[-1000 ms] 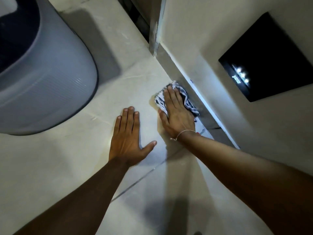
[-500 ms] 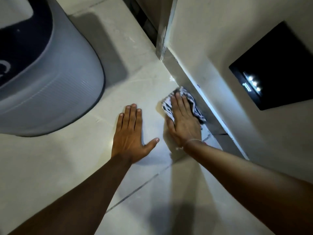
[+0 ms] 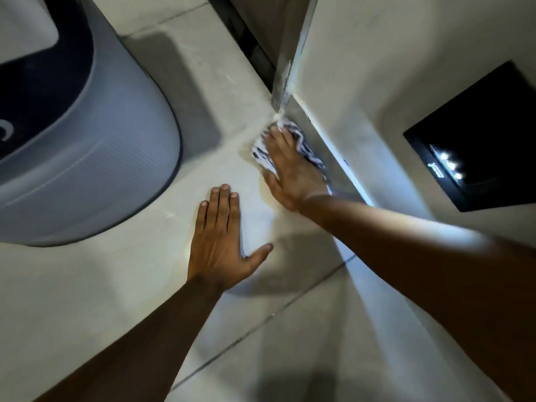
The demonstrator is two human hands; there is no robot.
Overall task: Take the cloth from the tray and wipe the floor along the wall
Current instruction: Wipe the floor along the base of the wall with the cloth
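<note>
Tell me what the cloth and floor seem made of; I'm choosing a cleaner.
Cloth: looks like soft woven fabric, dark and white pattern, bunching in folds under the right hand. Floor: likely pale glazed or polished tile, judging by grout lines and a soft sheen.

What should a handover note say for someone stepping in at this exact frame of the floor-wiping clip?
Right hand: flat, palm down, pressing the striped cloth onto the floor at the foot of the wall, near the corner post.
Left hand: empty, spread flat on the floor as a brace, apart from the cloth.
Grey appliance stands to the left, clear of both hands.
Done: cloth is off the tray, which is out of view, and wiping is under way.
Left: the rest of the strip along the wall; how much is already wiped cannot be told.
</note>
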